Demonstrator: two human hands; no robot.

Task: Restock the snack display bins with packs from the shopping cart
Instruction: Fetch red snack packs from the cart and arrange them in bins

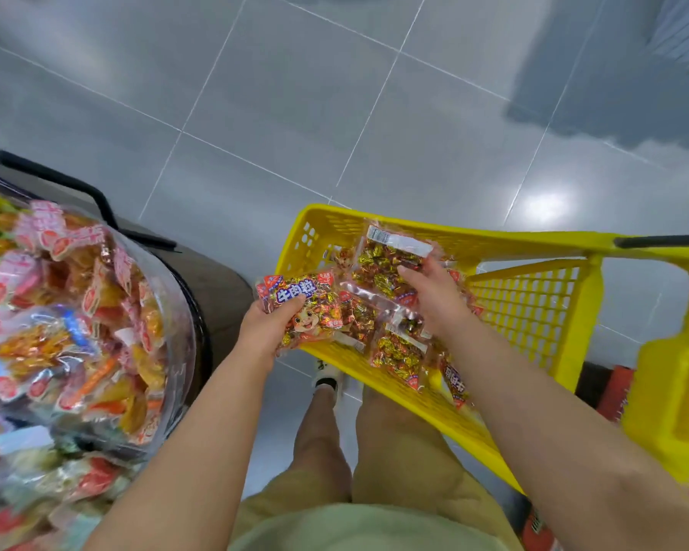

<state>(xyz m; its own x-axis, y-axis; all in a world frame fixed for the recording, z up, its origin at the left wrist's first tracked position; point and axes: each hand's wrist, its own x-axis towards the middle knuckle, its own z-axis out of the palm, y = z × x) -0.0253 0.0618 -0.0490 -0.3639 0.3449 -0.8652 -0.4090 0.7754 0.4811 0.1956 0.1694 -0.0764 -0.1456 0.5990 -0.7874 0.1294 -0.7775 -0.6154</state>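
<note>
Far left, a clear round display bin [186, 312] is heaped with orange and pink snack packs [76, 312], blurred; more packs lie below it at the frame edge. A dark stand with a black rail [96, 200] is behind the bin. The left hand [267, 324] is just right of the bin and clamped on a red and gold candy pack [311, 312]. The thumb is on the printed face and the fingers are curled under the lower left corner. The pack sticks out up and right of the hand and overlaps the left rim of the yellow cart [533, 296]. It shows a blue title and a cartoon face, front side up. Below and between the arms are the person's legs, khaki shorts and one shoe [327, 377] on the grey tiled floor [335, 113]. More of the same packs [398, 351] lie loose in the cart basket, overlapping, some face down. The right hand [434, 296] is over the basket and grips a second pack [378, 268], back side up with a white label at its top. The fingertips press on its right edge and the thumb is hidden underneath. This pack lies up and left of the hand, raised and tilted, and its top overlaps the cart's far rim. The two held packs are near each other but not touching. Far right are the cart's black handle bar [661, 241] and solid yellow body, with something red, partly hidden, low beside it.
</note>
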